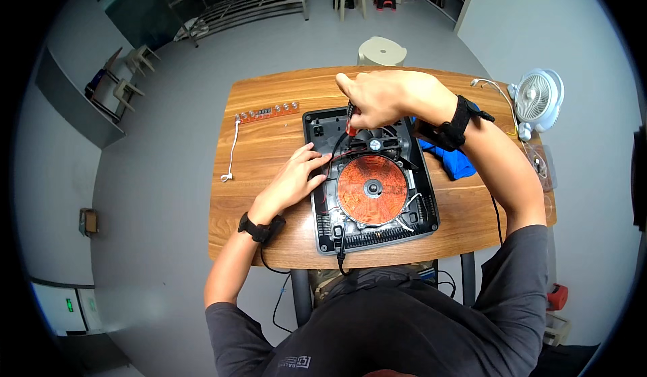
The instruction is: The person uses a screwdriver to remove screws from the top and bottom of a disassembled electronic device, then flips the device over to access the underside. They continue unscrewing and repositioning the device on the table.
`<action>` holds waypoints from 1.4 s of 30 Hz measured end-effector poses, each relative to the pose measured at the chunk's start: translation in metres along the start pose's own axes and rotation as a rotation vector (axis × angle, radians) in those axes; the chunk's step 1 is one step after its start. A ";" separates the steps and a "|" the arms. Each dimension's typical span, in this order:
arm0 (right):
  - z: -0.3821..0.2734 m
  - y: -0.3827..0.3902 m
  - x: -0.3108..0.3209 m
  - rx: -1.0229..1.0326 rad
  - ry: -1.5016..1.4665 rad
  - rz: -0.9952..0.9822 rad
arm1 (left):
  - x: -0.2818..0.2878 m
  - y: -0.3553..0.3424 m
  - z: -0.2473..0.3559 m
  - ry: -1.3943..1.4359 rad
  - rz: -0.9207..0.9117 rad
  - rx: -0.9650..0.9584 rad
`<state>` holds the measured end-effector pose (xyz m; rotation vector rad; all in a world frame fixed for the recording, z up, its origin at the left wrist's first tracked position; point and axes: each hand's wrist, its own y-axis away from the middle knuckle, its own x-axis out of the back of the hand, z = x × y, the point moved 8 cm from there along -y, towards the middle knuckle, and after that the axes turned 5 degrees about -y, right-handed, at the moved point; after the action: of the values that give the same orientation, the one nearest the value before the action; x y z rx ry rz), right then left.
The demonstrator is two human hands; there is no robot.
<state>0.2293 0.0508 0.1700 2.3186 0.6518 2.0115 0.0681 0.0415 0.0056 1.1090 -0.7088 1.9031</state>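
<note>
An opened induction cooker (320,232) with a black housing lies on the table in front of me. Its round copper coil (360,205) is exposed, with a black cooling fan (367,136) beyond it. My right hand (377,97) is closed around a screwdriver (351,126) with a red and black handle, pointed down near the fan. The screwdriver's tip is hidden from view. My left hand (293,175) is open, its fingers spread over the housing's left edge by thin red and black wires (328,171).
A narrow orange circuit board (266,111) with a white cable (235,148) lies at the table's far left. Blue cloth (453,161) sits right of the cooker. A small white fan (538,97) and a clear container (542,165) are at the right edge. A stool (382,51) stands beyond the table.
</note>
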 end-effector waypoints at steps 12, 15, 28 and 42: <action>0.001 -0.014 -0.005 -0.001 0.071 0.199 | 0.001 0.001 0.002 0.000 0.002 0.003; -0.004 0.001 0.003 0.171 -0.002 0.395 | 0.002 -0.001 0.004 0.005 0.002 -0.009; -0.011 -0.005 -0.009 0.117 0.048 0.272 | 0.001 0.000 0.004 0.001 0.018 -0.011; -0.012 -0.004 -0.009 0.048 0.045 0.156 | 0.000 0.002 0.003 -0.008 0.020 -0.012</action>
<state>0.2158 0.0483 0.1630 2.4292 0.5424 2.1408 0.0682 0.0381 0.0067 1.1062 -0.7379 1.9099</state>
